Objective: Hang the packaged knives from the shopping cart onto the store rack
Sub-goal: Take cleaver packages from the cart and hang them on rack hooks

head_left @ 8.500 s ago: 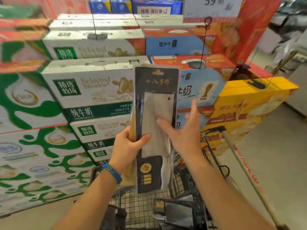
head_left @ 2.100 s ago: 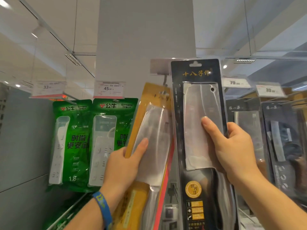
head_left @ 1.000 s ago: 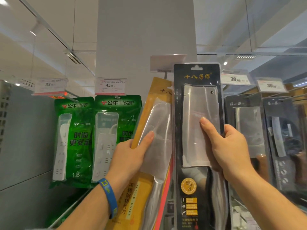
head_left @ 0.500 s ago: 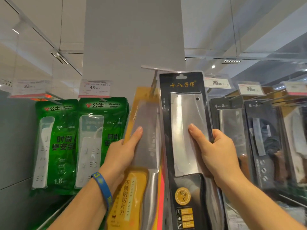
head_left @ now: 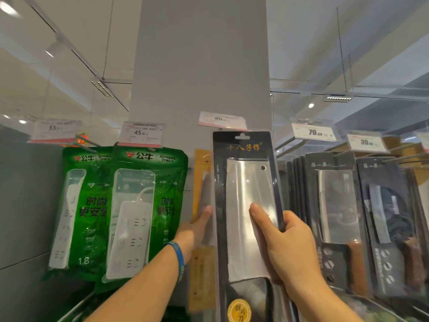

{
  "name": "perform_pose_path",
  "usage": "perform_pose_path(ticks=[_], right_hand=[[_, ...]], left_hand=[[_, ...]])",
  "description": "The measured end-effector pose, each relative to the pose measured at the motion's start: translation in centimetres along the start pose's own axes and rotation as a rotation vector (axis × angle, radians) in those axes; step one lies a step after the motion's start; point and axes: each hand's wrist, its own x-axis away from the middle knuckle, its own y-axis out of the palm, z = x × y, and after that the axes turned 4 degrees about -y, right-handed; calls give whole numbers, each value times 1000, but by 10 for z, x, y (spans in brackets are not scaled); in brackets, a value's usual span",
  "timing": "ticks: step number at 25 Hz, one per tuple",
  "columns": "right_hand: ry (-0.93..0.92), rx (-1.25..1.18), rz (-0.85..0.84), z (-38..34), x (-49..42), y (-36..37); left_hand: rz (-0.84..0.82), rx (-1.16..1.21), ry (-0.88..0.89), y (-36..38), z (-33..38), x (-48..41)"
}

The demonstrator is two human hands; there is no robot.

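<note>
Two knife packs are being gripped, the yellow pack (head_left: pixel 200 177) in the left hand (head_left: pixel 193 231) and the black pack (head_left: pixel 246 182) in the right hand (head_left: pixel 292 247), its hang slot (head_left: pixel 242 136) high above that hand arguably being best kept square under the price tag (head_left: pixel 221 118).

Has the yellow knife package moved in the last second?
Yes. The yellow knife package went back toward the rack: it no longer overlaps the green power strip pack and stands upright, partly behind the black knife package.
</note>
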Motion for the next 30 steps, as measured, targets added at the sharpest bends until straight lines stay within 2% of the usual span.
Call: perform_pose_path(ticks=[2,4,5,8,10,12,15,17,20,26,30], right_hand=[[-5,-13,-12,0,1,6],[-21,-43,-25,1,2,9],[-23,-58,-33,2,3,10],[-26,-96,-73,3,5,13],[-38,-99,-86,2,5,16],[-40,-110,-90,0,5,21],[-70,-117,-161,-3,6,28],[-92,-126,-220,-5,8,29],[-99,-99,-243,-6,6,30],[-60,-40,-161,-16,-14,46],[7,-64,-198,-7,-20,52]], left_hand=[[-14,-98,89,4,4,-1],[62,-330,273,-2,11,11],[132,-395,417,-9,18,21],[323,-320,851,-37,66,63],[467,-483,1134,-55,109,83],[529,-765,1342,-67,149,95],[548,-1107,1417,-68,187,102],[548,-1205,1458,-64,196,102],[522,-1125,1491,-64,203,101],[505,-953,1480,-60,206,93],[506,-810,1451,-58,196,91]])
